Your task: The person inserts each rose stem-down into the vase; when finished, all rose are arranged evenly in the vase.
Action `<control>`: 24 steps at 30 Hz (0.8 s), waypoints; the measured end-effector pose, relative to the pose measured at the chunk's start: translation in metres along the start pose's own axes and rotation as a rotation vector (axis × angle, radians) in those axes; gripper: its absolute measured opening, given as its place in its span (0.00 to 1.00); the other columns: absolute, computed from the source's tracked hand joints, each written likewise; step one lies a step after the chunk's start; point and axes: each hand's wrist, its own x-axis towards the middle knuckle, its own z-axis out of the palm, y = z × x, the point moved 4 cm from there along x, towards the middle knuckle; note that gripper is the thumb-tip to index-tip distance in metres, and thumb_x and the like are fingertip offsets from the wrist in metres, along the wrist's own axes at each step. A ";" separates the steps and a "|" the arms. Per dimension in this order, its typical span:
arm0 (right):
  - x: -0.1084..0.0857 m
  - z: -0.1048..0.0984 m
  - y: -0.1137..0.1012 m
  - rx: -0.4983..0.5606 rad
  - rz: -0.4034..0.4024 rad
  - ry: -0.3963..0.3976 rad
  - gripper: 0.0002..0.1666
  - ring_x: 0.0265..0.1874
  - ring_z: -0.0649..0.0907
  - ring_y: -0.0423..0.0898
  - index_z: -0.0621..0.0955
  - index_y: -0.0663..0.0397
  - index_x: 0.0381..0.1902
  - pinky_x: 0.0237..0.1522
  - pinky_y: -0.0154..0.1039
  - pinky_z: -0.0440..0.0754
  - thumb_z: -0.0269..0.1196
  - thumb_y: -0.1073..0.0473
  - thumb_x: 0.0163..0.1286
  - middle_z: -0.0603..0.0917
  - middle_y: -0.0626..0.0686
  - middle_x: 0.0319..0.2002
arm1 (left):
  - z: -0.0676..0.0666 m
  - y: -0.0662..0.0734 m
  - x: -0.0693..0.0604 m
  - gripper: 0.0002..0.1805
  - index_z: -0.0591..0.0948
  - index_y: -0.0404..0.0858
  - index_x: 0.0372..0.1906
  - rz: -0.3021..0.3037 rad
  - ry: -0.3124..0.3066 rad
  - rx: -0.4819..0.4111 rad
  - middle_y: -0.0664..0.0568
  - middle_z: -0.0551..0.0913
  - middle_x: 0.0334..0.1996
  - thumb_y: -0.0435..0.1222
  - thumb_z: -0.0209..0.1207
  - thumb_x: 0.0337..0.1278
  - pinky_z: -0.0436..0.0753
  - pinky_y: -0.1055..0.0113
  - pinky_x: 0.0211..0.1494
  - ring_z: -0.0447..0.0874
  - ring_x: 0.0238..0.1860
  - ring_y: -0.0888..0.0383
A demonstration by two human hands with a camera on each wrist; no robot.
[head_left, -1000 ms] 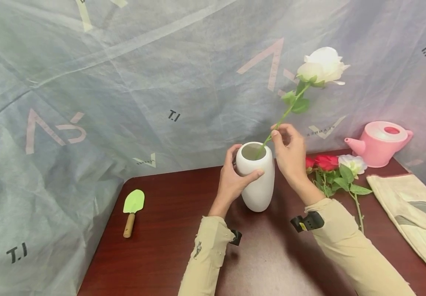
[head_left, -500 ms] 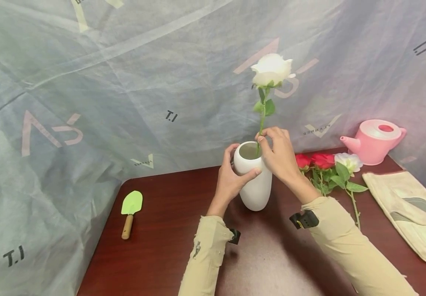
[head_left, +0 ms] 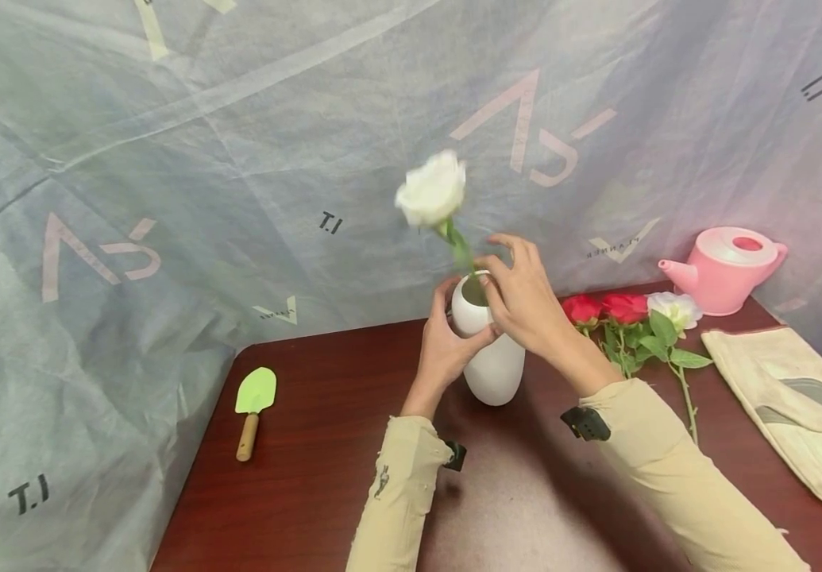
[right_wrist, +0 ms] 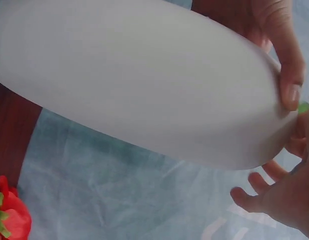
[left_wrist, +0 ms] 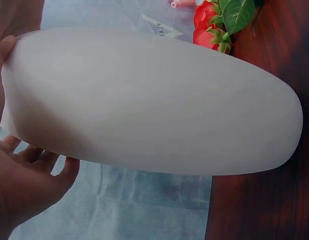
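A white vase point(head_left: 494, 369) stands upright on the table, its mouth facing up. My left hand point(head_left: 442, 349) grips its upper left side, the thumb across the front; the left wrist view shows the vase point(left_wrist: 159, 105) large. A white rose point(head_left: 434, 191) leans left, its stem running down into the vase mouth, the bloom blurred. At the right of the rim is my right hand point(head_left: 528, 306), fingers spread and loosely bent, index finger and thumb tips close beside the stem. In the right wrist view the right hand point(right_wrist: 289, 195) has its fingers apart near the rim.
Red roses point(head_left: 625, 308) and a pale rose point(head_left: 675, 310) lie right of the vase. Behind them stands a pink watering can point(head_left: 728, 274). Beige gloves point(head_left: 789, 405) lie at far right, a green trowel point(head_left: 256, 391) at left. A grey cloth point(head_left: 275, 159) hangs behind the table.
The white rose has swung from leaning right, through upright, to leaning left, and its bloom is lower. My right hand has moved left and its fingers have spread. My left hand stays on the vase.
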 end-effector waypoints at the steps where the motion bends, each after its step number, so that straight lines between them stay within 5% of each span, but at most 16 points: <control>1: 0.000 -0.001 -0.001 -0.012 -0.018 0.009 0.14 0.61 0.60 0.64 0.79 0.66 0.46 0.59 0.58 0.58 0.51 0.67 0.67 0.63 0.66 0.61 | 0.000 0.000 0.000 0.46 0.58 0.56 0.67 -0.001 0.003 -0.004 0.58 0.68 0.60 0.49 0.69 0.40 0.78 0.63 0.44 0.72 0.53 0.61; 6: -0.004 -0.006 0.003 0.040 0.051 0.005 0.24 0.66 0.54 0.61 0.73 0.70 0.57 0.63 0.57 0.55 0.47 0.71 0.63 0.55 0.63 0.68 | 0.000 0.001 0.000 0.46 0.59 0.58 0.66 0.003 0.016 -0.013 0.57 0.70 0.57 0.47 0.71 0.40 0.79 0.65 0.41 0.75 0.47 0.61; 18: -0.045 -0.026 0.040 0.179 0.306 0.085 0.20 0.60 0.67 0.59 0.75 0.64 0.57 0.58 0.57 0.61 0.47 0.60 0.73 0.68 0.61 0.62 | 0.000 -0.001 -0.001 0.45 0.61 0.53 0.65 0.008 0.035 -0.048 0.58 0.70 0.57 0.45 0.72 0.39 0.77 0.62 0.47 0.75 0.51 0.62; 24: -0.097 -0.046 0.073 0.197 0.447 0.146 0.21 0.46 0.76 0.38 0.75 0.63 0.56 0.49 0.32 0.69 0.47 0.55 0.75 0.77 0.61 0.52 | 0.001 0.000 -0.002 0.45 0.61 0.54 0.65 0.023 0.033 -0.063 0.56 0.71 0.56 0.43 0.72 0.39 0.77 0.59 0.47 0.76 0.50 0.59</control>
